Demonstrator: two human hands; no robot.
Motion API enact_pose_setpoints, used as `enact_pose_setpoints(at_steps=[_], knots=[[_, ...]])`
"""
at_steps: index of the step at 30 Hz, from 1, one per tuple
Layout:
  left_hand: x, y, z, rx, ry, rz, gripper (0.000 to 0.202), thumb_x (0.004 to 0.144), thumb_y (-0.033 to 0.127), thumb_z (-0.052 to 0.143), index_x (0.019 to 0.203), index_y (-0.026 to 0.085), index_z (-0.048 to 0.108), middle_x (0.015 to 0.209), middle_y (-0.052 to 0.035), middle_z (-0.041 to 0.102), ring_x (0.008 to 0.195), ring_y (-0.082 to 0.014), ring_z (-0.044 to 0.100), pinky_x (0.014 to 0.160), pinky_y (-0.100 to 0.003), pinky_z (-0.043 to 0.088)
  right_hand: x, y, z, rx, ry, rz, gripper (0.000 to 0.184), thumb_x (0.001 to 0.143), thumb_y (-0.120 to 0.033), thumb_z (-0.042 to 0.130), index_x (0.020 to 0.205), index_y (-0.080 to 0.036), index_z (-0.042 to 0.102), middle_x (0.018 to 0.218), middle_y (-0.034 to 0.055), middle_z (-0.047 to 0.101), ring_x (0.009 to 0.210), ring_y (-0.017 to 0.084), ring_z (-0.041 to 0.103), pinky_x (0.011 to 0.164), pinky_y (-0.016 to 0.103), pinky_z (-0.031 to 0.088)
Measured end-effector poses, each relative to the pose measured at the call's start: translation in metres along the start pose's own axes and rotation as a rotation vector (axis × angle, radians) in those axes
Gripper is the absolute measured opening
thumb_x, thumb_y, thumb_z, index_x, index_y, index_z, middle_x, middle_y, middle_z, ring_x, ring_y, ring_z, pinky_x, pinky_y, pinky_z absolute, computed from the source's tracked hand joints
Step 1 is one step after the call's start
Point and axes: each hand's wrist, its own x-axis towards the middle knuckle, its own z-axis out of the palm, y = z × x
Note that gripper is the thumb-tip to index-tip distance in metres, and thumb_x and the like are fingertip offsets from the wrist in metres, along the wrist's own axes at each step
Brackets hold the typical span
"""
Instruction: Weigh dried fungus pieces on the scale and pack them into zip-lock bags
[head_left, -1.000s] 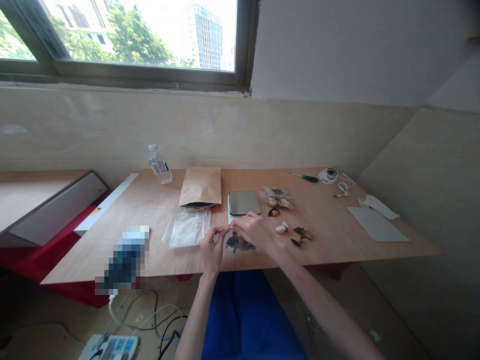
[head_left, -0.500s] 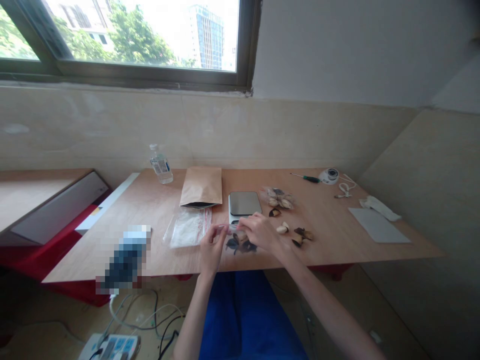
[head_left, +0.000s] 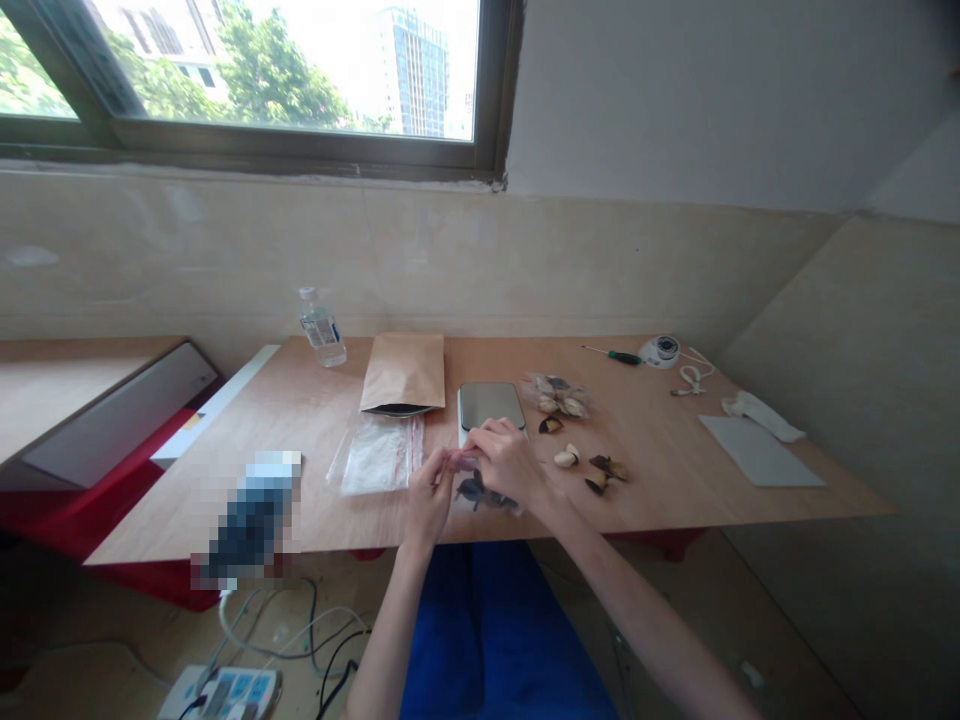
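Seen from the head camera, the left hand and the right hand meet above the near edge of a plywood table, with a clear plastic bag between them. Dark nut shell pieces show through the bag, which lies low against the wood. The fingers of both hands are closed narrow, pinching the bag's upper edge between thumbs and fingertips, though the right hand hides part of the grip. Just behind the hands sits a flat digital scale, its front edge almost touching the right fingers. To the left lie a flat bag of white material with a red-striped edge and a kraft paper envelope, with a water bottle further back. To the right are a small clear bag of pale shells, a dark shell piece, two pale nuts and more broken shells. Further right are a screwdriver, a roll of tape, a gray mat and a white cloth. A pixelated object covers the table's near left corner.
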Motion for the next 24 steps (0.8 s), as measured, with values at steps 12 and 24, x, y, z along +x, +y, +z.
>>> enact_pose_setpoints(at_steps=[12, 24], knots=[[0.003, -0.007, -0.008, 0.138, 0.074, 0.017, 0.02, 0.084, 0.036, 0.051, 0.075, 0.021, 0.062, 0.071, 0.0003, 0.066, 0.068, -0.0142, 0.06, 0.065, -0.023, 0.043, -0.01, 0.009, -0.001, -0.038, -0.105, 0.026, 0.019, 0.09, -0.016, 0.048, 0.075, -0.018, 0.059, 0.072, 0.0027, 0.065, 0.071, 0.016, 0.055, 0.07, 0.026, 0.033], [0.011, -0.002, -0.016, 0.189, 0.033, 0.069, 0.019, 0.083, 0.036, 0.054, 0.078, 0.021, 0.064, 0.078, -0.0003, 0.068, 0.076, -0.0152, 0.062, 0.071, -0.025, 0.046, -0.017, 0.017, -0.002, -0.014, -0.115, 0.065, 0.018, 0.091, -0.018, 0.049, 0.08, -0.019, 0.063, 0.075, 0.002, 0.068, 0.07, 0.014, 0.058, 0.07, 0.026, 0.033]])
